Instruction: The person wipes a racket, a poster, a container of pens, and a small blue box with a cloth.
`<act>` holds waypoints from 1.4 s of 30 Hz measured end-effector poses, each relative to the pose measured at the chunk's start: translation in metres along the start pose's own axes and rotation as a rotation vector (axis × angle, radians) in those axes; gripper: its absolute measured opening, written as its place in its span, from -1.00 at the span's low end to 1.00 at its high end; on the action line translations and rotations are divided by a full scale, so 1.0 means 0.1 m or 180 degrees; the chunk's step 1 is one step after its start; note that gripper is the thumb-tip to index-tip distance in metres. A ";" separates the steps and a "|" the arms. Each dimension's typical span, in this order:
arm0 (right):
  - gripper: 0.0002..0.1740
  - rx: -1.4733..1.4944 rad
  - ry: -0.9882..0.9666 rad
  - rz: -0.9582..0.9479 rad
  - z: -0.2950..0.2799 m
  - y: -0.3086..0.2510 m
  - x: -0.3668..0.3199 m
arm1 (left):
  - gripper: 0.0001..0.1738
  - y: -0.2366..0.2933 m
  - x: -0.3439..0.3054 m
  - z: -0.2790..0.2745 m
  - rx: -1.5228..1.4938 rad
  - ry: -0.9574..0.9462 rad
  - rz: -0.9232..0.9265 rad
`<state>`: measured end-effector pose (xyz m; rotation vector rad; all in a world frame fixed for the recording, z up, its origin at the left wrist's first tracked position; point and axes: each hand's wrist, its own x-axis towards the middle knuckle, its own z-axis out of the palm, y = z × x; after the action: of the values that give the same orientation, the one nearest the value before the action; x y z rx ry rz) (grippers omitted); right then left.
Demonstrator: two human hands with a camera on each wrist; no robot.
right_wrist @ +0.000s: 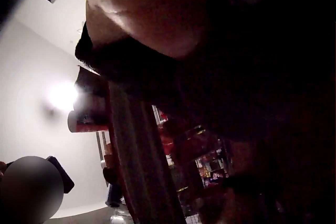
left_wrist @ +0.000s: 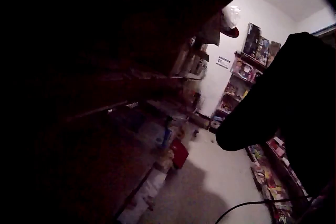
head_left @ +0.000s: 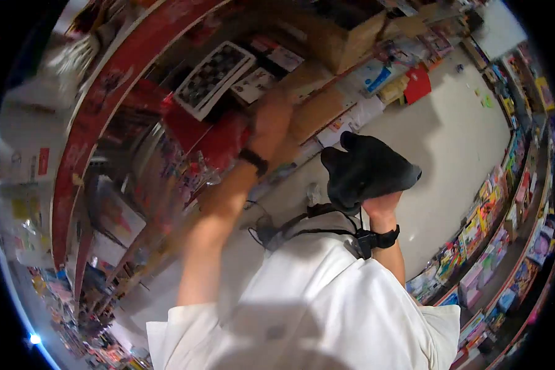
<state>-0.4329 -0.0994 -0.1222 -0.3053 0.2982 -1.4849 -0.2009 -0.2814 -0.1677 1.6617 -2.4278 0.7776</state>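
Observation:
My left hand is a motion blur over the goods on a shelf, near a red sheet and a black-and-white checkered board. Its fingers are smeared, and a dark band circles the wrist. At the right, my raised right hand has a soft black cloth item over it, with two rounded bumps at one end and a small grey tip at the other. Only the heel of that hand shows; its fingers are hidden by the cloth. In the right wrist view, skin borders dark fabric.
A red-edged shelf curves along the left, and cardboard boxes stand at the top. Low racks of colourful packets line the right side. Pale floor lies between them. A thin black cable crosses the left wrist view.

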 end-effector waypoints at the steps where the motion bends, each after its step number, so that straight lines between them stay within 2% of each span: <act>1: -0.24 -0.0460 -0.0099 -0.0092 0.06 0.03 0.01 | -0.76 0.00 -0.03 -0.02 0.0040 -0.0025 -0.0055; 2: -0.24 -0.0451 -0.0150 -0.0046 0.08 0.06 0.03 | -0.79 -0.01 -0.02 -0.05 -0.0197 -0.0206 -0.0041; 4: -0.21 -0.0028 0.0266 0.0163 0.18 -0.08 -0.11 | -0.81 0.08 0.03 -0.27 -0.0431 -0.0357 -0.0085; 6: -0.21 0.0207 0.0009 0.0292 0.22 -0.11 -0.12 | -0.80 0.12 0.12 -0.22 -0.0730 -0.0168 -0.0207; 8: -0.22 0.0419 -0.0206 0.0418 0.22 -0.12 -0.15 | -0.79 0.14 0.10 -0.39 -0.0788 0.0055 -0.0156; 10: -0.23 -0.2811 -0.0030 -0.0531 0.18 -0.04 -0.17 | -0.78 0.09 0.01 -0.62 -0.0817 0.0290 -0.0087; 11: -0.23 -0.2831 -0.0062 -0.0535 0.34 0.00 -0.22 | -0.77 0.02 -0.11 -0.89 -0.1172 0.0200 0.0003; 13: -0.36 0.0266 0.0331 0.0420 0.63 0.09 -0.22 | -0.75 -0.07 -0.34 -1.40 -0.1521 0.0118 0.0099; 15: -0.40 0.0220 0.0493 0.0403 0.61 0.20 -0.22 | -0.78 -0.20 -0.62 -1.85 -0.2728 -0.0106 -0.0600; 16: -0.43 0.0196 0.0676 0.0385 0.60 0.27 -0.22 | -0.78 -0.30 -0.75 -1.83 -0.2718 -0.0101 -0.0601; 17: -0.43 0.0201 0.0668 0.0385 0.64 0.32 -0.22 | -0.79 -0.43 -0.90 -1.76 -0.2561 0.0323 -0.0697; 18: -0.45 -0.1930 0.0260 -0.0132 0.69 0.36 -0.21 | -0.80 -0.59 -1.01 -1.69 -0.2398 0.0733 -0.0792; 19: -0.45 -0.4051 -0.0204 -0.0692 0.75 0.36 -0.20 | -0.79 -0.76 -1.05 -1.64 -0.2247 0.0375 -0.1241; 20: -0.45 -0.4046 -0.0215 -0.0710 0.83 0.39 -0.17 | -0.79 -0.99 -1.08 -1.55 -0.2080 0.0021 -0.1686; 22: -0.48 -0.4404 -0.0845 -0.1189 1.01 0.46 -0.16 | -0.64 -1.45 -1.32 -0.88 -0.2055 0.0193 -0.1733; 23: -0.48 -0.4407 -0.0851 -0.1189 1.00 0.50 -0.15 | -0.64 -1.57 -1.40 -0.68 -0.2057 0.0197 -0.1739; 25: -0.44 -0.4337 -0.1022 -0.0700 0.94 0.64 -0.19 | -0.56 -1.71 -1.57 -0.44 -0.3498 -0.0306 -0.2265; 26: -0.44 -0.4349 -0.1019 -0.0699 0.87 0.71 -0.17 | -0.56 -1.71 -1.60 -0.25 -0.3510 -0.0305 -0.2265; 28: -0.42 -0.3815 -0.1102 -0.0296 0.83 0.87 -0.15 | -0.49 -1.69 -1.68 0.00 -0.3348 -0.0422 -0.1895; 29: -0.42 -0.3831 -0.1124 -0.0290 0.86 0.90 -0.12 | -0.49 -1.67 -1.64 -0.21 -0.3358 -0.0404 -0.1915; 31: -0.44 -0.4270 -0.1682 -0.0300 0.93 0.95 -0.05 | -0.44 -1.54 -1.61 -0.89 -0.4433 -0.0757 -0.2847; 32: -0.44 -0.4285 -0.1723 -0.0279 1.00 0.96 -0.06 | -0.44 -1.51 -1.73 -0.95 -0.4447 -0.0729 -0.2886; 34: -0.47 -0.4013 -0.2124 0.0171 1.05 1.01 -0.01 | -0.44 -1.49 -1.92 -0.96 -0.3665 0.0148 -0.2458; 35: -0.47 -0.4025 -0.2173 0.0196 1.00 1.09 0.01 | -0.44 -1.44 -2.04 -1.01 -0.3665 0.0179 -0.2506; 37: -0.51 -0.0765 -0.0921 0.2432 0.73 1.35 0.12 | -0.43 -1.30 -2.31 -1.11 -0.3259 0.0139 -0.3274; 38: -0.51 -0.0778 -0.0953 0.2490 0.66 1.45 0.18 | -0.43 -1.21 -2.52 -1.10 -0.3238 0.0168 -0.3338; 40: -0.55 -0.0082 -0.0488 0.3599 0.56 1.62 0.31 | -0.39 -0.99 -2.91 -0.97 -0.1983 0.1358 -0.3310; 41: -0.55 -0.0113 -0.0494 0.3647 0.50 1.74 0.36 | -0.39 -0.96 -2.94 -1.01 -0.1971 0.1370 -0.3366; 42: -0.56 -0.0108 -0.0520 0.3570 0.47 1.88 0.41 | -0.37 -0.94 -2.95 -1.04 -0.1851 0.1573 -0.3949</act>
<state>-0.2387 -0.1276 -0.1507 -0.2187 0.2874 -0.3488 -0.0195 -0.0102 -0.1499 1.9007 -0.8251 0.1783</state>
